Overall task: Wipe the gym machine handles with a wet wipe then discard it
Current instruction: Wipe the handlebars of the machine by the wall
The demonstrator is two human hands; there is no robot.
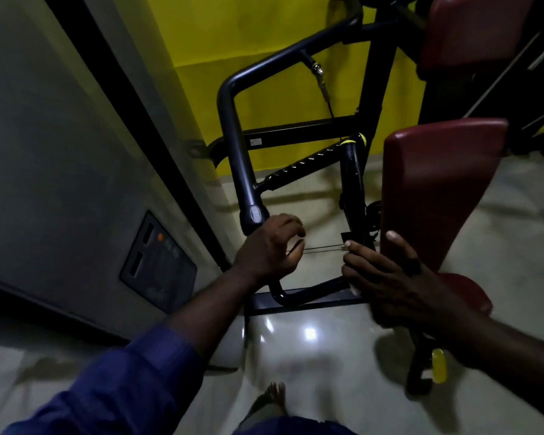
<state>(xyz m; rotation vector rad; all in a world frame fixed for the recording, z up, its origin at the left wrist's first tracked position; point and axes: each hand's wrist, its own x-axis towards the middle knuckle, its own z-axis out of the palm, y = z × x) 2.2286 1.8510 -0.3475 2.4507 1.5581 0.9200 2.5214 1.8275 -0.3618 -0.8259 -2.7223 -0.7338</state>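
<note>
The gym machine's black handle bar (pixel 233 136) curves down from the upper middle to a thick grip (pixel 254 216). My left hand (pixel 269 246) curls its fingers round the bar just below that grip. A small pale patch shows between its fingers; I cannot tell if it is a wet wipe. My right hand (pixel 387 277) is blurred, its fingers straight and spread, lying against the lower left edge of the dark red seat pad (pixel 440 189). It holds nothing that I can see. A second black grip with pale bands (pixel 308 163) slants behind the bar.
A yellow wall (pixel 264 36) stands behind the machine, a grey wall with a dark switch panel (pixel 157 262) to the left. An upper red pad (pixel 471 29) is at top right. The floor is glossy pale tile (pixel 308 340); a bare foot (pixel 274 397) shows below. A yellow knob (pixel 438 365) sits under the seat.
</note>
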